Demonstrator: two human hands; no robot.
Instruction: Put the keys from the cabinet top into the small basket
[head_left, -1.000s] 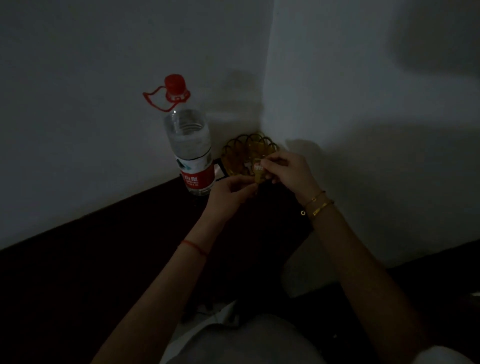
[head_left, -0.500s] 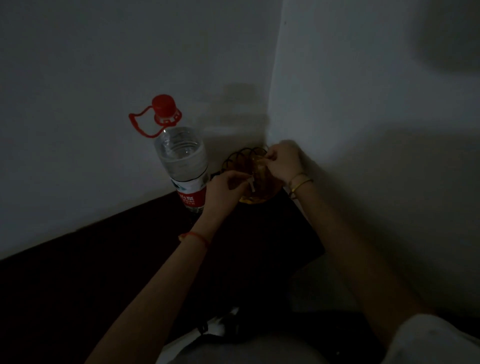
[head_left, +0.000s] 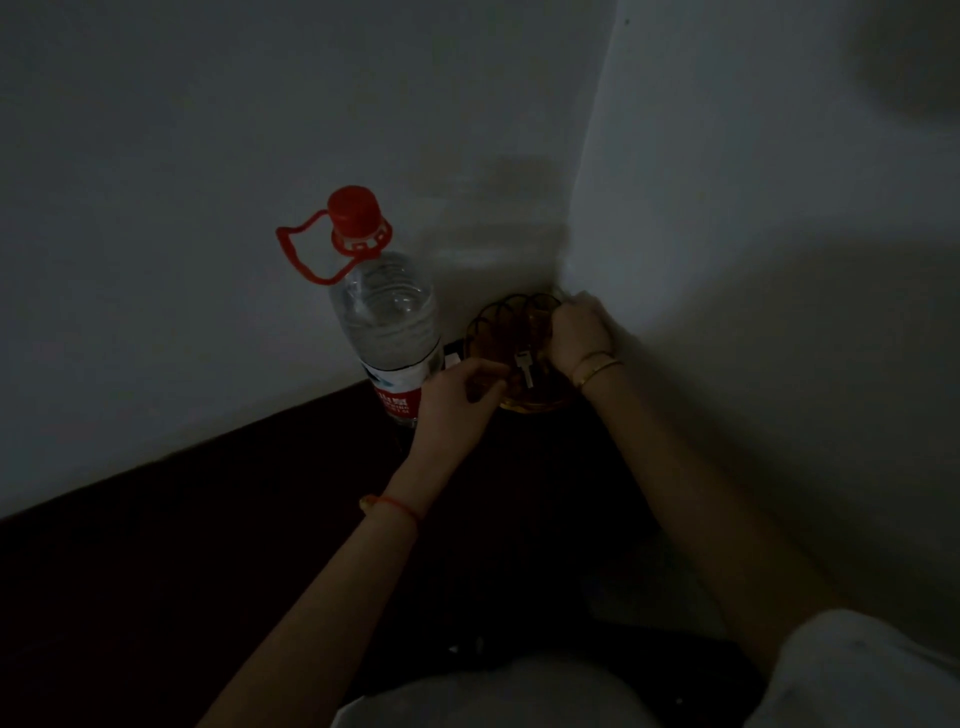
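You are at the drop: your right hand (head_left: 574, 332) pinches the silver metal key (head_left: 523, 368) over the small amber wire basket (head_left: 498, 325); your left hand (head_left: 457, 389), beside the basket, looks loosely curled, its grip unclear. Next, release.

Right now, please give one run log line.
key: over small basket | right hand: at basket | left hand: beside | bottle: upright

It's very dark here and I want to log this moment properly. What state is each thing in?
water bottle: upright, red cap on, mostly full.
small basket: upright in the wall corner, open top.
key: hanging blade-down over the basket, not yet lying in it.
right hand: closed at the basket's far rim; what it grips is hidden.
left hand: fingers curled beside the key; contact unclear.
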